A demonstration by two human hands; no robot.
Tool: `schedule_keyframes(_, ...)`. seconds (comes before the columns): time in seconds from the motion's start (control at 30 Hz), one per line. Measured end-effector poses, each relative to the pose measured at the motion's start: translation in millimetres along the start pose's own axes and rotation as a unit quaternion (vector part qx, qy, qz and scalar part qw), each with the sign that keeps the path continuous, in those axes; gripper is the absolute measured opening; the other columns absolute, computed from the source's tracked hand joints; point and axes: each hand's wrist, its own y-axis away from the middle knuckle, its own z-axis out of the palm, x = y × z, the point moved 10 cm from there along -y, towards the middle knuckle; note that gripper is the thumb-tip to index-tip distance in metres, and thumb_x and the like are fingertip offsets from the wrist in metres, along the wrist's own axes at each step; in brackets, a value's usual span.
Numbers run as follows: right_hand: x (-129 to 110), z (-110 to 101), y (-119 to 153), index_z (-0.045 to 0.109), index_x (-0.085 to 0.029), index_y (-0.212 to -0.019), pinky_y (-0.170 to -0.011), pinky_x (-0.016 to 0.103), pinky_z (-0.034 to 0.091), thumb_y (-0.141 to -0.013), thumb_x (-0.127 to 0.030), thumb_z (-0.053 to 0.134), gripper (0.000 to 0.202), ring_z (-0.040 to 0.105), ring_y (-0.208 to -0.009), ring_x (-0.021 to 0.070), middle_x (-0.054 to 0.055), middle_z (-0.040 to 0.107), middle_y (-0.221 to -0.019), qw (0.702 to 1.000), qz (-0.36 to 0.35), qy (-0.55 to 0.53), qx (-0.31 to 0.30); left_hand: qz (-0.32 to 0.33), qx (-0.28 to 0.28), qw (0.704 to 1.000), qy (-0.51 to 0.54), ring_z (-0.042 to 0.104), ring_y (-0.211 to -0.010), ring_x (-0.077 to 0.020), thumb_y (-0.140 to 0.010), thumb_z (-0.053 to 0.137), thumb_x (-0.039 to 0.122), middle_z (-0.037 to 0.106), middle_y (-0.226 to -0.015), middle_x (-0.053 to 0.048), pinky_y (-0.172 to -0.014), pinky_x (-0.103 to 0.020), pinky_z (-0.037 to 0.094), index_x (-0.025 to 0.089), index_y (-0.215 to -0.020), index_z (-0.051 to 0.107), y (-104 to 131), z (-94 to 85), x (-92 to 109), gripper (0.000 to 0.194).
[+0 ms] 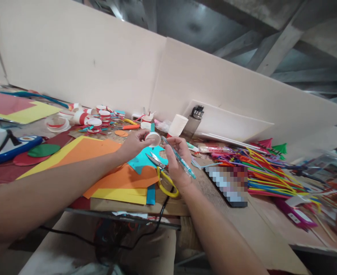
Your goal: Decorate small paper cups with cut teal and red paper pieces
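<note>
My left hand (135, 144) grips a small round white paper piece (153, 139), like a cut cup ring, with a teal strip (152, 128) standing at its edge. In my right hand (178, 158) is a clear teal pen (185, 165), its tip end close to the white piece. Below the hands lie open scissors (167, 182) with yellow handles, their blades over a cut sheet of turquoise paper (141, 158). Orange paper (125, 182) and yellow paper (119, 194) are spread under my left wrist.
Several red-and-white cup pieces (104, 116) stand at the back left. Stacked white cups (178, 125) and a dark bottle (195, 120) are near the wall. To the right lie a phone-like device (227, 187) and colourful pipe cleaners (267, 172). A black cable (163, 210) crosses the table edge.
</note>
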Motion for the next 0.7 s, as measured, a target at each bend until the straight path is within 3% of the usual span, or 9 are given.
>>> schedule_keyframes(0.3,3,-2,0,0.058,-0.022,-0.094,-0.076,0.033,0.049,-0.091,-0.034,0.052,0.014,0.062,-0.081,0.0174,0.003,0.064,-0.087,1.0,0.016,-0.002,-0.009,0.106,0.006,0.96,-0.258,0.058,-0.073,-0.0131,-0.073,0.059,0.02,0.069,-0.084,-0.001,-0.069,-0.024,0.045,0.017,-0.101,0.07,9,2.7,27,0.03)
schedule_keyframes(0.7,4,0,0,0.058,-0.021,-0.092,-0.075,0.032,0.049,-0.091,-0.032,0.052,0.013,0.062,-0.079,0.0164,0.002,0.062,-0.083,0.999,0.022,0.016,-0.018,0.115,-0.001,0.956,-0.269,0.059,-0.074,-0.0136,-0.075,0.059,0.019,0.07,-0.084,-0.003,-0.072,-0.025,0.046,0.017,-0.101,0.07,11,6.7,32,0.028)
